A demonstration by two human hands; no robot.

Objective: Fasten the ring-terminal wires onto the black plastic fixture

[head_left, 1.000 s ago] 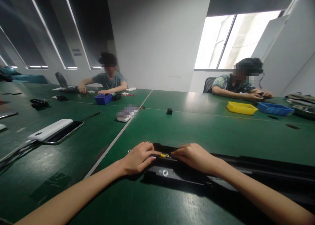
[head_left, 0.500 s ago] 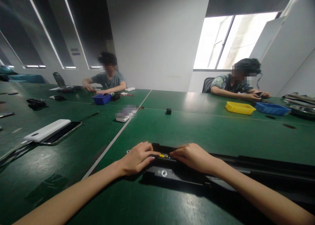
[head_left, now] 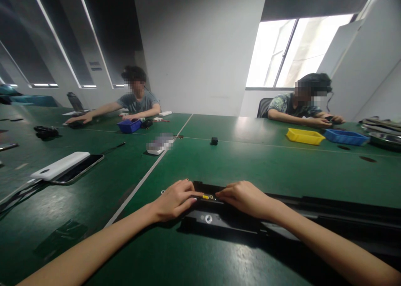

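Note:
A long black metal channel [head_left: 228, 226] lies on the table in front of me, running off to the right. At its left end is a ring terminal with a yellow sleeve [head_left: 206, 197]. My left hand [head_left: 173, 200] is closed at the sleeve's left end, index finger and thumb pinched around it. A second small metal ring [head_left: 163, 192] sticks out behind that hand. My right hand [head_left: 244, 199] has its fingertips pressed together inside the channel, just right of the terminal's ring. Whatever they hold is too small or hidden. A round hole [head_left: 208, 219] shows in the channel's near wall.
A small black block [head_left: 214, 141] stands beyond the channel. Farther off are yellow [head_left: 305, 137], blue [head_left: 346, 137] and dark blue [head_left: 129, 126] bins. A white power bank [head_left: 61, 165] and a phone [head_left: 79, 170] lie left. Two people sit across the table.
My hands and the terminal have stayed nearly in place. Across the table, the person at left has stretched an arm out to a dark object on the table.

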